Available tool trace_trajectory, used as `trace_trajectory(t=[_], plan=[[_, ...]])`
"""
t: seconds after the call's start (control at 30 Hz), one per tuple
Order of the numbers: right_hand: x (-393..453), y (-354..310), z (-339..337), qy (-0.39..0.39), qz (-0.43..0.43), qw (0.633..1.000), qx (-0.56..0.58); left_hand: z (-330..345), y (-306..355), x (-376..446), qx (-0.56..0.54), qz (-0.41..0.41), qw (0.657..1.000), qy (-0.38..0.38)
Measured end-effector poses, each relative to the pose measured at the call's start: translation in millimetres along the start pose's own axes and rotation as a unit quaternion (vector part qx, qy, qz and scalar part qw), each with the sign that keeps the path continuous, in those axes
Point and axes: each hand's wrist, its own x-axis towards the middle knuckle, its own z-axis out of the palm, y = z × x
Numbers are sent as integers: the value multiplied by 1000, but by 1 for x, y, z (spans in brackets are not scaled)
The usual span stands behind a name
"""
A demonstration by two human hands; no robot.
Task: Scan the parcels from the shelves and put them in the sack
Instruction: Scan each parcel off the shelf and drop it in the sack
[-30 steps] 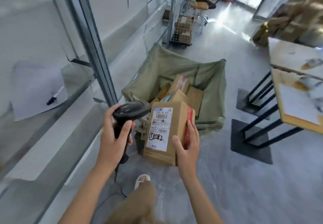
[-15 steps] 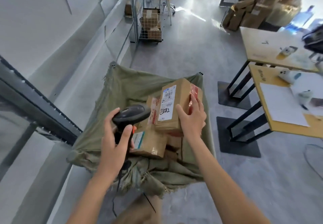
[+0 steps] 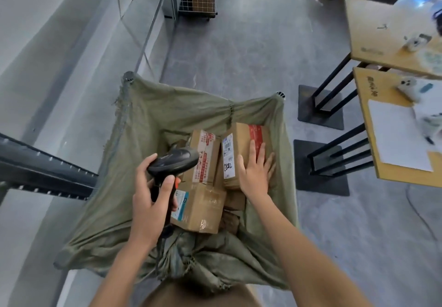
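Bare forearms, tan trousers (sleeves out of view)

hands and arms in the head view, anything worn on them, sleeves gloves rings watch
Both forearms are bare up to the frame's bottom edge: no sleeves show. The left hand and the right hand wear no gloves, and no rings, watch or wristband show on the parts in view. Nails look short and unpainted.

hand on parcel, in sack
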Motion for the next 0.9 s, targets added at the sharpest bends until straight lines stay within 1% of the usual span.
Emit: trace_trajectory(t=[0.13,0.23,0.33,0.47,0.57,0.7,0.8,0.9], plan=[[-5,-1,-3,1,-13,1000,4,-2,2,-4,9,-3,1000,3],[-18,-7,-5,6,-44,999,-12,-8,5,-15,17,0,1000,18],[-39,-20,-9,10,-95,995,-6,-16,11,-36,18,9,999,47],[-76,-47,-11,-19,-177,984,27,-28,16,-79,22,30,995,96],[-114,-67,-12,-40,-267,962,37,-38,19,-124,29,40,988,147],[-180,-75,-10,-77,-381,921,30,-53,14,-197,24,33,973,225],[-233,-66,1,-113,-455,883,6,-60,5,-258,27,38,953,300],[-286,-54,22,-162,-504,848,-16,-65,0,-329,42,25,929,367]])
